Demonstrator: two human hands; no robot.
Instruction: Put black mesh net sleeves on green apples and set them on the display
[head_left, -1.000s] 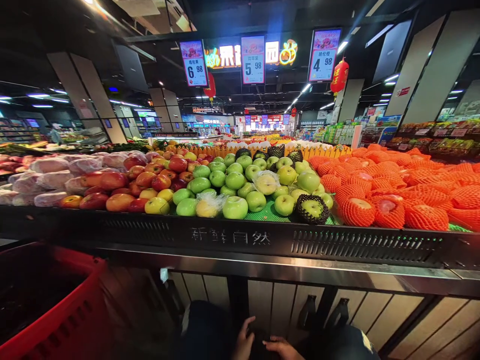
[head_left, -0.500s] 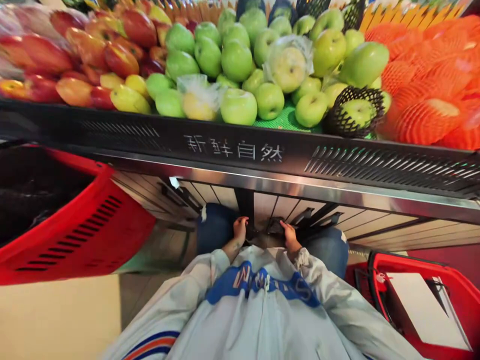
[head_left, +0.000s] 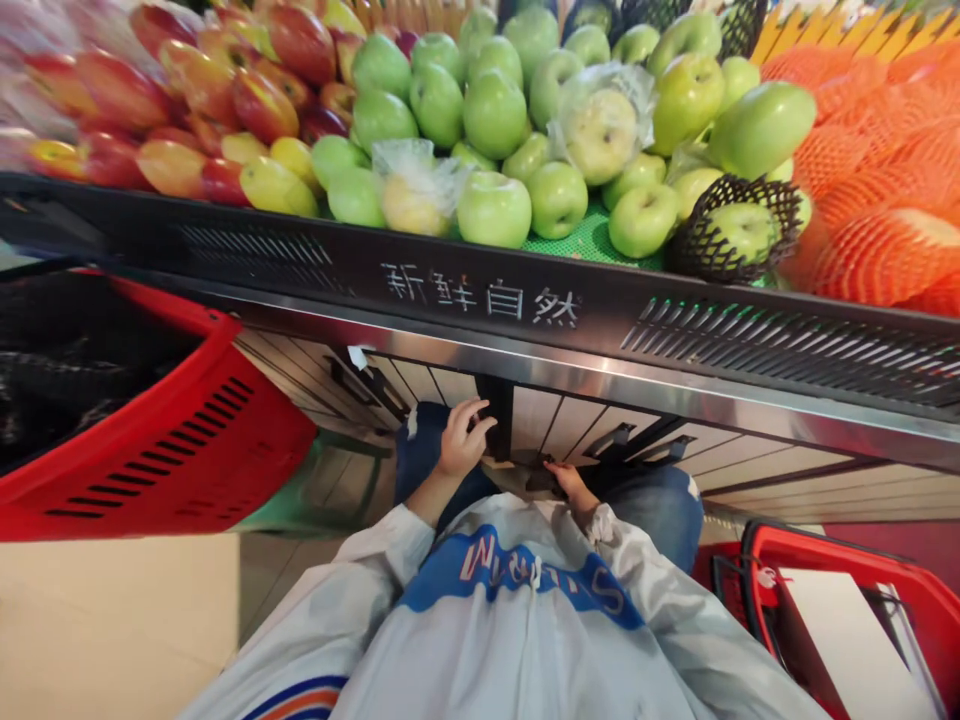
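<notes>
My left hand [head_left: 463,438] is raised over my left knee, near the lower edge of the fruit stand. Its fingers are curved and apart, with nothing seen between them. My right hand [head_left: 573,484] is lower, between my knees, fingers pinched together. By those fingertips is a small dark thing, too dim to name. Above both hands, green apples [head_left: 495,210] fill the stand's middle, one apple in a black foam net [head_left: 739,230] among them. Red and yellow apples [head_left: 262,105] lie to their left.
A black ledge with pale lettering [head_left: 480,292] and a metal strip run across above my hands. At left stands a red basket [head_left: 255,440] with black plastic inside. A second red basket [head_left: 919,560] at lower right holds a white box [head_left: 847,640]. Orange-netted fruit [head_left: 885,180] lies at right.
My left hand has risen and moved slightly left from between my knees, its fingers spreading. My right hand has drawn down a little. The view has shifted slightly.
</notes>
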